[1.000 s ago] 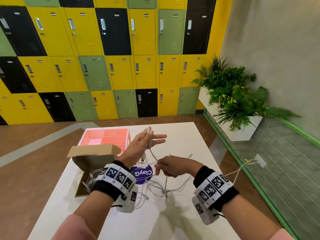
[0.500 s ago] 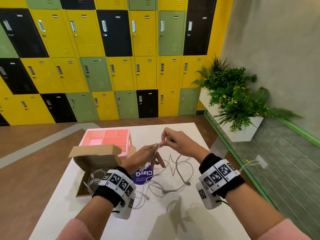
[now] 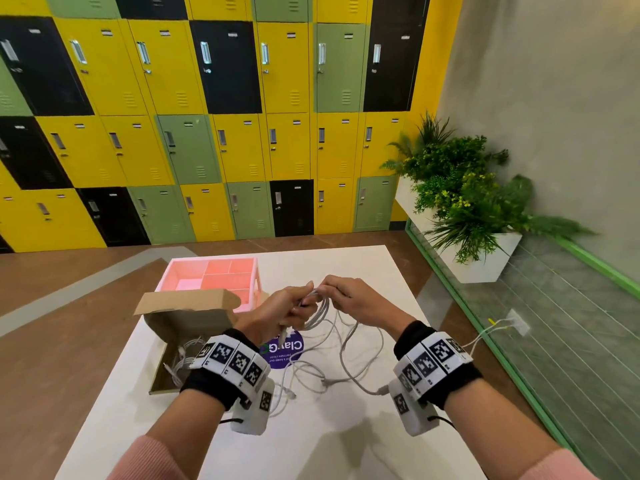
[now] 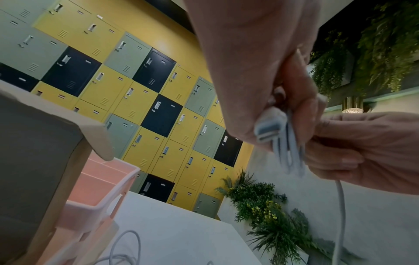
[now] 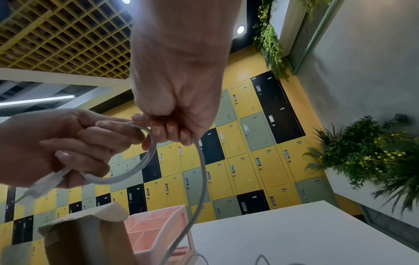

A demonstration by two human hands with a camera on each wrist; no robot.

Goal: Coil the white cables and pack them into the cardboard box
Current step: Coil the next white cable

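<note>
Above a white surface [image 3: 363,271], a person's left hand [image 3: 273,313] grips a small coil of white cable [image 3: 320,308] with its plug end hanging from the fist, while the right hand [image 3: 349,299] pinches the same cable at the top of the loop to lay on another turn. The rest of the cable trails down at 6 o'clock into a loose tangle [image 3: 346,362] on the surface — a snag there could tug the loops out of the left fist, or drag a neighbouring cable along. The open cardboard box [image 3: 187,323], at 9 o'clock from the hands, already holds coiled cable. A pink divided tray [image 3: 214,275] sits just behind it at 11 o'clock. Yellow, green and black lockers [image 3: 221,116] fill the far wall — a planter of greenery [image 3: 464,202] stands at 2 o'clock.
</note>
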